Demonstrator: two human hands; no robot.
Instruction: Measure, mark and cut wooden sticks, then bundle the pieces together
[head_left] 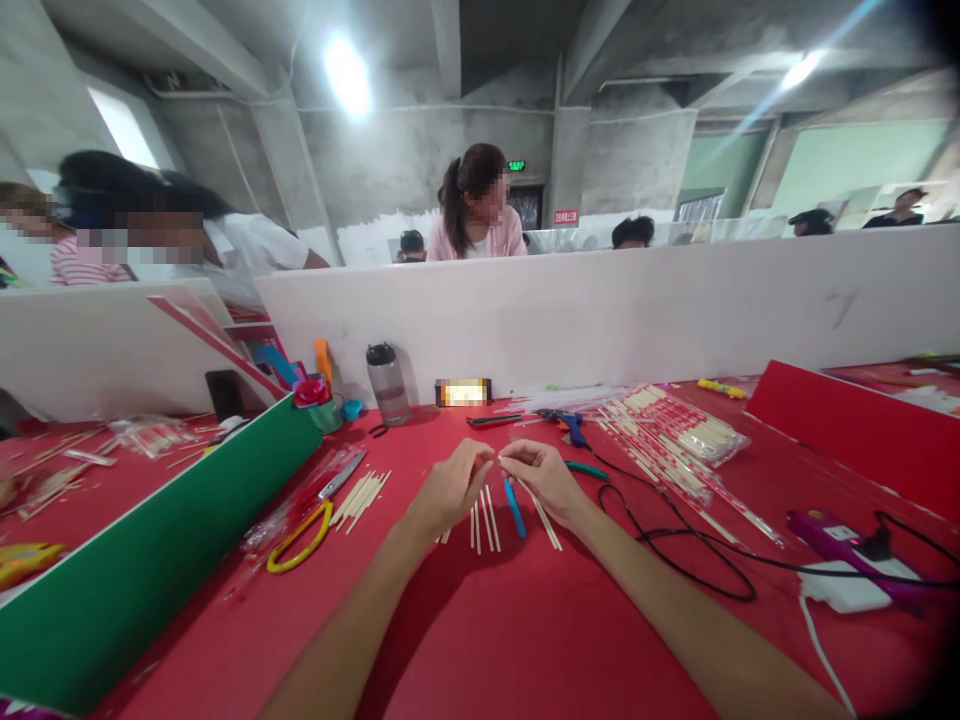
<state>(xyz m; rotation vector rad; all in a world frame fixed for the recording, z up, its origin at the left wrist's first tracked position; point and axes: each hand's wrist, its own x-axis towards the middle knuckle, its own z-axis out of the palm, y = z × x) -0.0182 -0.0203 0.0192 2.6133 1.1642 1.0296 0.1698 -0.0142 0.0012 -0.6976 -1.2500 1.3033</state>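
My left hand [459, 482] and my right hand [541, 474] are raised over the middle of the red table, fingertips pinched and almost meeting. Whatever lies between the fingertips is too small to make out. Below them lie several pale wooden sticks [487, 520], side by side, and a slim blue tool [515, 510] whose upper end reaches under the fingers. More sticks [547, 522] rest under my right wrist. To the left is a loose bunch of sticks [363, 500], beside scissors [301, 540] with yellow handles.
A blue glue gun [574, 428] lies behind my hands, its black cable [675, 575] looping right. Packs of wrapped sticks [675, 430] lie at the back right. A water bottle [388, 385] stands by the white partition [600, 310]. A green divider [172, 550] borders the left side.
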